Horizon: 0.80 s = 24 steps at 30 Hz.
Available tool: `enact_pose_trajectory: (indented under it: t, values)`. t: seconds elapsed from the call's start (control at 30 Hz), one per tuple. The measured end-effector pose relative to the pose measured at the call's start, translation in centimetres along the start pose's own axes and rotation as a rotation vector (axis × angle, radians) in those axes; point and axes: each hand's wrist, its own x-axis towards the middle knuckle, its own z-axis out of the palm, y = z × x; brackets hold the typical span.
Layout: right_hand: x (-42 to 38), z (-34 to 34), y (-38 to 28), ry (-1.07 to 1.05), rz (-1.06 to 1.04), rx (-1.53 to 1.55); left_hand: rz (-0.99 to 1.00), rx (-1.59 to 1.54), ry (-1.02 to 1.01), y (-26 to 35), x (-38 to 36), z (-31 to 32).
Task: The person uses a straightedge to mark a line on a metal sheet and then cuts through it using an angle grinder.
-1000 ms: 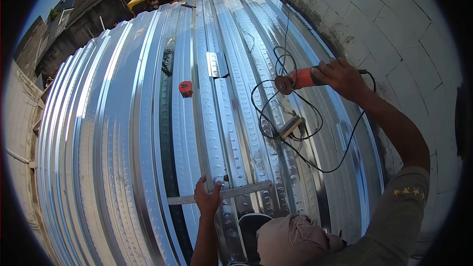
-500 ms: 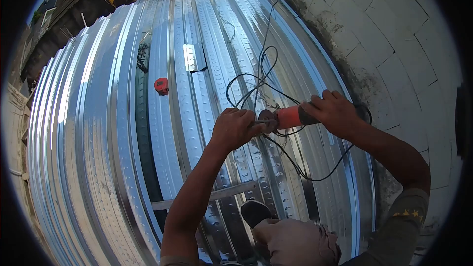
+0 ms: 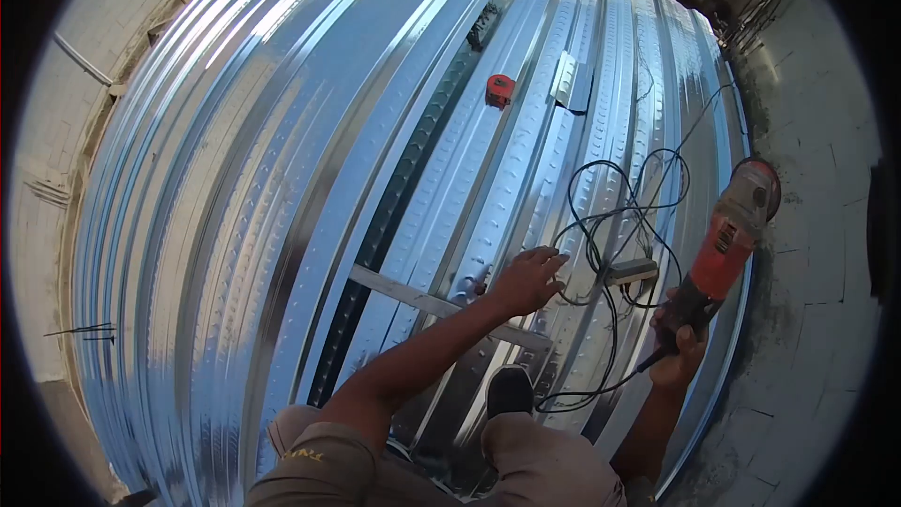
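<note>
I am looking through the head camera, the only view I have. The right hand (image 3: 678, 343) is holding the angle grinder (image 3: 727, 235) by its dark rear handle, the grip wrapped tight around it, and the tool is now pointing up and away to the right edge of the steel deck sheets (image 3: 282, 178), beside the block wall (image 3: 817, 253). Half a second ago both hands were meeting at the disc end of the grinder, in front of the body; now they are apart. The left hand (image 3: 527, 280) has left the tool and is reaching down to the deck, fingers spread and holding nothing, its fingertips close to the black cable (image 3: 610, 216), which is lying in loose loops over the ribs. I cannot tell if it is really touching the cable or the metal.

Just below this hand the flat metal bar (image 3: 413, 300) is lying across the ribs, and a small red-tipped thing beside the hand is too small to name. A socket block (image 3: 631, 271) is sitting inside the cable loops. Farther up the sheets the red tape measure (image 3: 499, 90) and a short offcut of sheet (image 3: 566, 78) are resting, well apart from both hands.

To my judgement, the change means that the work at the disc is finished and the person is now attending to the cable or the bar before cutting.
</note>
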Motion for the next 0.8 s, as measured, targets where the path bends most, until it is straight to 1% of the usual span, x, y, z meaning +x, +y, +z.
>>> enact_pose_trajectory:
  t: [0.03, 0.07, 0.13, 0.17, 0.2, 0.27, 0.3, 0.33, 0.37, 0.4, 0.43, 0.47, 0.5, 0.53, 0.57, 0.6, 0.67, 0.73, 0.8]
  values:
    - [-0.1, 1.9, -1.1, -0.173, 0.026, 0.014, -0.076, -0.035, -0.085, 0.2, -2.0, -3.2]
    - [0.0, 3.7, -2.6, -0.328, 0.039, 0.025, -0.091, -0.003, -0.118, -1.1, -4.3, -5.3]
    - [-0.5, 8.3, -4.8, -0.406, 0.069, -0.089, -0.206, 0.099, -0.186, -2.9, -9.9, -11.2]
    - [-1.0, 10.0, -5.7, -0.437, 0.129, -0.04, -0.249, 0.165, -0.194, -4.1, -13.0, -14.3]
    - [-1.8, 11.9, -6.1, -0.47, 0.128, -0.037, -0.297, 0.216, -0.134, -6.2, -16.8, -16.7]
    - [-3.7, 15.8, -7.0, -0.498, 0.128, -0.002, -0.597, 0.224, -0.004, -7.4, -24.9, -23.1]
    - [-4.2, 17.2, -7.6, -0.531, 0.073, -0.03, -0.673, 0.256, 0.127, -9.6, -29.9, -24.8]
    - [-4.8, 18.9, -8.4, -0.579, -0.002, -0.034, -0.812, 0.305, 0.251, -9.4, -34.7, -27.1]
    - [-5.4, 20.7, -9.9, -0.603, -0.07, -0.056, -0.893, 0.465, 0.382, -10.1, -39.9, -27.7]
    - [-5.7, 22.6, -11.5, -0.664, -0.098, -0.065, -1.082, 0.573, 0.379, -10.4, -44.4, -27.8]
    - [-5.9, 24.4, -12.8, -0.674, -0.105, -0.064, -1.291, 0.555, 0.304, -11.0, -48.5, -27.1]
    - [-6.2, 26.5, -14.0, -0.682, -0.17, -0.11, -1.449, 0.41, 0.244, -11.3, -52.1, -26.2]
    - [-6.4, 28.5, -15.0, -0.709, -0.247, -0.174, -1.537, 0.299, 0.235, -11.1, -55.2, -24.6]
    - [-6.7, 30.6, -16.2, -0.731, -0.3, -0.249, -1.513, 0.347, 0.252, -10.1, -57.2, -23.0]
    - [-7.0, 32.6, -16.9, -0.742, -0.323, -0.277, -1.487, 0.395, 0.287, -9.7, -58.3, -22.2]
    - [-7.3, 34.1, -17.1, -0.745, -0.316, -0.291, -1.458, 0.387, 0.275, -9.8, -58.8, -21.9]
    - [-7.9, 37.1, -17.2, -0.725, -0.333, -0.367, -1.474, 0.369, 0.35, -10.4, -58.7, -21.4]
    - [-8.4, 39.4, -15.9, -0.707, -0.392, -0.356, -1.475, 0.339, 0.361, -10.2, -58.5, -21.6]
    - [-8.4, 40.6, -15.0, -0.72, -0.349, -0.41, -1.489, 0.333, 0.324, -10.0, -58.7, -21.9]
